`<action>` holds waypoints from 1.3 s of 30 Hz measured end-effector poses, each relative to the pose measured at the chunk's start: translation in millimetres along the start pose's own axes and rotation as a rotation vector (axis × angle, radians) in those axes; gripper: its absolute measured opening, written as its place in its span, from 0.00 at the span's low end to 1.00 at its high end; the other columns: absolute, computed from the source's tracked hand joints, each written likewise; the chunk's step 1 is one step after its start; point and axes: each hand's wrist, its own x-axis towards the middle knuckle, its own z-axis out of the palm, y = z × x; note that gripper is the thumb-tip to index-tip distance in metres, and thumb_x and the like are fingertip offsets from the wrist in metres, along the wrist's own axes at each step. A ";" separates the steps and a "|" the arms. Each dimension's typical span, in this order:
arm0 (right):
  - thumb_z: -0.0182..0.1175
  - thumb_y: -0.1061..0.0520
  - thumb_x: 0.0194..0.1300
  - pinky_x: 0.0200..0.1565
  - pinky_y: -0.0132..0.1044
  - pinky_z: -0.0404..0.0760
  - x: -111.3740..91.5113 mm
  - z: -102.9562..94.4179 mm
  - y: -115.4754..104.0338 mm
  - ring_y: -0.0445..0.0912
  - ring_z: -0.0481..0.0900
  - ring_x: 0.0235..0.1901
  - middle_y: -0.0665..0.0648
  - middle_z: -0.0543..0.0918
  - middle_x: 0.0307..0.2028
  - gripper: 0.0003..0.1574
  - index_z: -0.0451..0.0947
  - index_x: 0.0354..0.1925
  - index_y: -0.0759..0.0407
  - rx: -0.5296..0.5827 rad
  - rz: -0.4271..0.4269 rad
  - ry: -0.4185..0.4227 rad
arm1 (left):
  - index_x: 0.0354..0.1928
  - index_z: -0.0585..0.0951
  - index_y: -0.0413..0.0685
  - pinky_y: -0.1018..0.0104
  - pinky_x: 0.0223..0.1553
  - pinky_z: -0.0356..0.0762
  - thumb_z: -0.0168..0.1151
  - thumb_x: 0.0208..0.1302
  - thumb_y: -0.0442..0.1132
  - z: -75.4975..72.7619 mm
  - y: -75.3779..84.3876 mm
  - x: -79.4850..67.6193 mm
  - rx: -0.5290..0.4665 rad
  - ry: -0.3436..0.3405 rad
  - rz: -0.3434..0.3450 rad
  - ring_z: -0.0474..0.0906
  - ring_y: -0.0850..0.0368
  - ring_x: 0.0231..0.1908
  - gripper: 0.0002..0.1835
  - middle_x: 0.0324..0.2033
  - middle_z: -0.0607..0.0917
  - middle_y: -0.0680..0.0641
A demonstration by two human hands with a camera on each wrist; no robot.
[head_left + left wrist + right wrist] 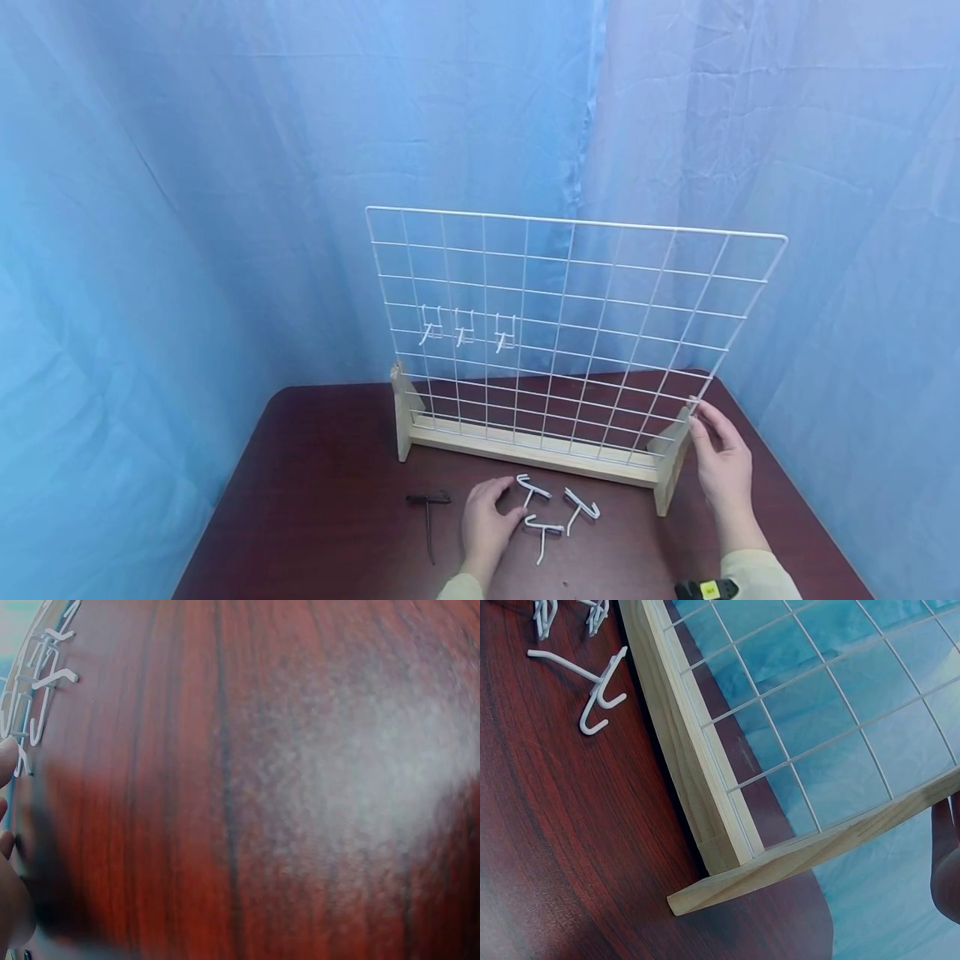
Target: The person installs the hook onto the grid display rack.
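Note:
A white wire grid rack (570, 292) stands upright in a wooden base (525, 450). Its right end is gripped by my right hand (723, 462), thumb in front at the wooden side piece (810, 855). Three white hooks (461, 333) hang on the grid's left part. Three more lie on the table: an upper hook (534, 490), a lower hook (544, 530) and a right one (580, 507). My left hand (486, 521) is beside the upper hook, thumb and forefinger parted around its near end; whether they touch it I cannot tell.
A black hook (429, 517) lies left of my left hand on the dark red wooden table (315, 483). Blue curtains (300, 167) hang behind and on both sides. A black strap with a yellow label (707, 590) is at my right wrist.

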 end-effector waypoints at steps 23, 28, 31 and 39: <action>0.57 0.64 0.72 0.45 0.15 0.72 5.7 -0.4 15.2 0.29 0.74 0.45 0.31 0.78 0.44 0.21 0.75 0.61 0.68 0.001 0.005 0.006 | 0.49 0.87 0.53 0.49 0.67 0.64 0.79 0.45 0.39 2.0 -6.0 -6.5 0.104 -0.046 0.117 0.72 0.50 0.64 0.23 0.53 0.85 0.52; 0.57 0.64 0.72 0.46 0.15 0.72 11.1 -1.1 33.9 0.29 0.74 0.46 0.31 0.78 0.45 0.21 0.75 0.62 0.65 -0.002 0.003 0.012 | 0.45 0.88 0.54 0.49 0.66 0.65 0.79 0.45 0.40 4.7 -6.5 -7.4 0.137 -0.029 0.110 0.73 0.51 0.63 0.21 0.52 0.85 0.54; 0.57 0.63 0.72 0.46 0.15 0.72 11.4 -1.0 36.1 0.29 0.74 0.46 0.31 0.78 0.45 0.21 0.75 0.62 0.64 -0.016 -0.005 0.016 | 0.43 0.88 0.55 0.50 0.67 0.64 0.78 0.46 0.42 5.8 -6.5 -7.2 0.146 -0.031 0.092 0.73 0.53 0.63 0.18 0.52 0.85 0.55; 0.58 0.61 0.72 0.46 0.15 0.72 11.7 -0.3 34.6 0.28 0.73 0.47 0.30 0.77 0.45 0.22 0.75 0.62 0.63 -0.044 -0.004 0.024 | 0.40 0.89 0.55 0.51 0.62 0.71 0.78 0.48 0.40 6.3 -7.6 -7.5 0.181 0.000 0.108 0.76 0.54 0.60 0.14 0.50 0.86 0.56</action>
